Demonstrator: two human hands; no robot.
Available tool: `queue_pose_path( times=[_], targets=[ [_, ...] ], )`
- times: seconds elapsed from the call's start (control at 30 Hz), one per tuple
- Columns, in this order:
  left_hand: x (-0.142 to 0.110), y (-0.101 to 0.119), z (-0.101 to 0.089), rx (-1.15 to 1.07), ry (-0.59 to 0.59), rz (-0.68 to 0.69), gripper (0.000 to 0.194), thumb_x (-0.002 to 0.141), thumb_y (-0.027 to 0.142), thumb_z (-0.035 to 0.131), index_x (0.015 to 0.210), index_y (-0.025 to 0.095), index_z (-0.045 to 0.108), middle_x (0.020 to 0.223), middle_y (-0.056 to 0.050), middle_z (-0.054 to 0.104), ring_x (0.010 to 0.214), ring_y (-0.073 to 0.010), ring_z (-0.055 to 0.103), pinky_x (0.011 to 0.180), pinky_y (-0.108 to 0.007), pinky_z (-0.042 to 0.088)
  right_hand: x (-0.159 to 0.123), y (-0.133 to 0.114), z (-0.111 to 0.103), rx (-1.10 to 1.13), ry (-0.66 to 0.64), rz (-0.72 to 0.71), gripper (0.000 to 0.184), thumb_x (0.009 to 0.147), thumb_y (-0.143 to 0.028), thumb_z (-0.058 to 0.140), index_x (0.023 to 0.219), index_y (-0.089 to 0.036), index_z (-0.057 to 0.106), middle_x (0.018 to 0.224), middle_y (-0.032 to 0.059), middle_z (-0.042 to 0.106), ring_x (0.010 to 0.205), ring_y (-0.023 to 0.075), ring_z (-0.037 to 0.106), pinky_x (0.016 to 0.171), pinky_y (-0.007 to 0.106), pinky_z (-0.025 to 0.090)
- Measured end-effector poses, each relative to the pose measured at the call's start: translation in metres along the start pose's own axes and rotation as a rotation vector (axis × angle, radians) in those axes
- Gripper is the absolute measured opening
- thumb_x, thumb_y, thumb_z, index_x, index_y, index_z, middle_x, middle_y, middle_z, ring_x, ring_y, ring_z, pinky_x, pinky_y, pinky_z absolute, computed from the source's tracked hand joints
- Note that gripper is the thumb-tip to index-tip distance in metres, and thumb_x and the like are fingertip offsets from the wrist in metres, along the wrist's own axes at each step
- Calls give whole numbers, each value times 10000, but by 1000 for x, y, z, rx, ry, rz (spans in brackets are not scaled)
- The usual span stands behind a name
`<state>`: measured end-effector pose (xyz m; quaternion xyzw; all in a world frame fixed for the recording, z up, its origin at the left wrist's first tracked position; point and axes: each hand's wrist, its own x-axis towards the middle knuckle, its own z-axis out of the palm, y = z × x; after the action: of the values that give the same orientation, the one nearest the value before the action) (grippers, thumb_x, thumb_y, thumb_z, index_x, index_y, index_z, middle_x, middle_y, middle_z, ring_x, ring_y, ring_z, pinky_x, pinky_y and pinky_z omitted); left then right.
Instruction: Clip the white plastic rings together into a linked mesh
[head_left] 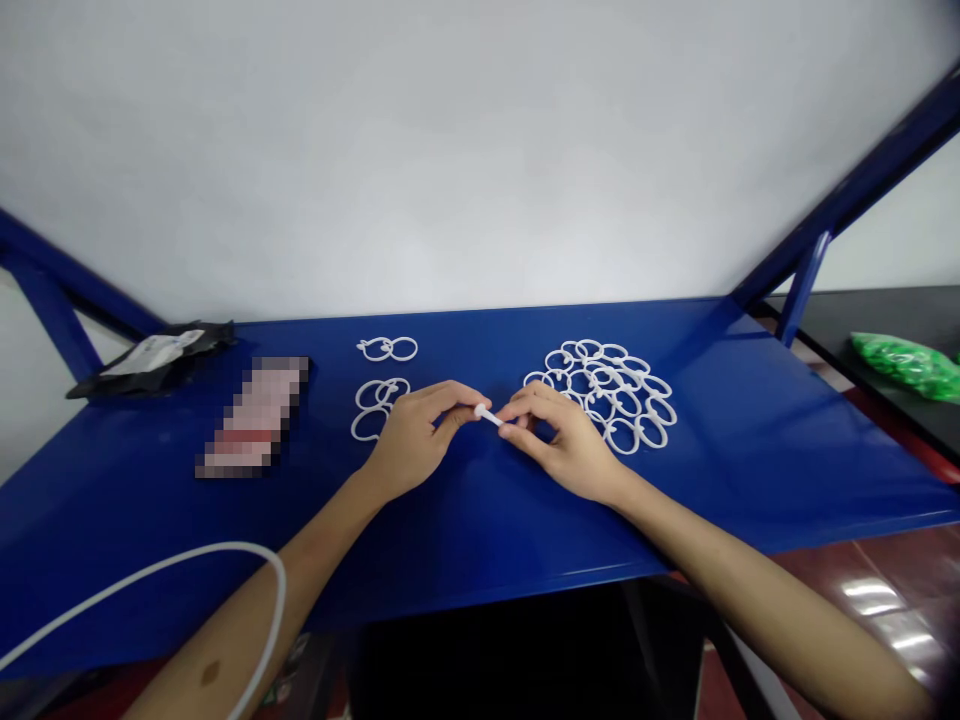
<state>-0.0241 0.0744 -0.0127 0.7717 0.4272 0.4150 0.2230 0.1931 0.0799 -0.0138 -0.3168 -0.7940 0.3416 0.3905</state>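
Over the middle of a blue table [480, 510], my left hand [416, 440] and my right hand [562, 440] meet fingertip to fingertip. Both pinch a small white plastic piece [487, 415] between thumb and fingers. To the right of my right hand lies a pile of several white plastic rings [611, 392]. A joined pair of white rings [387, 348] lies further back on the left. Another small group of rings [375, 405] sits just behind my left hand, partly hidden by it.
A black pouch with a white label [154, 355] lies at the table's far left, beside a blurred pinkish packet [255, 415]. A white cable [172, 570] loops over my left forearm. A green bag [904, 365] rests on a dark surface to the right. Blue frame struts rise on both sides.
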Motion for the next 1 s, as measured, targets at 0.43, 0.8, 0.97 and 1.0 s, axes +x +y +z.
queue_pose_path(
  times=[0.43,0.8,0.97,1.0],
  targets=[
    [-12,7,16,114,-148,428,150,986,165,580,962,204,723,911,-18,754,834,-155,620,797,-309,561,-34,2,-22,-345,-89,-188,162,1015,-257,546,1067,-195,688,1023,84,649,889,164,654,769,319,587],
    [-20,9,34,135,-151,438,145,1005,188,553,957,190,690,862,-24,733,771,-155,606,757,-300,535,-59,-14,-14,-464,-6,-223,177,991,-240,579,1144,-171,635,983,96,700,841,186,677,724,328,600],
    [-24,12,36,257,-195,475,277,1028,159,475,797,190,624,747,-6,665,700,-150,562,719,-296,499,-61,-11,5,-524,43,-205,147,1011,-175,516,1102,-158,631,976,106,697,851,193,674,741,330,592],
    [-24,12,37,273,-193,480,283,1029,161,475,784,190,614,738,-4,657,695,-149,559,715,-294,496,-61,-10,6,-528,40,-190,149,1014,-176,511,1101,-153,629,984,109,695,855,194,673,743,332,590]
  ],
)
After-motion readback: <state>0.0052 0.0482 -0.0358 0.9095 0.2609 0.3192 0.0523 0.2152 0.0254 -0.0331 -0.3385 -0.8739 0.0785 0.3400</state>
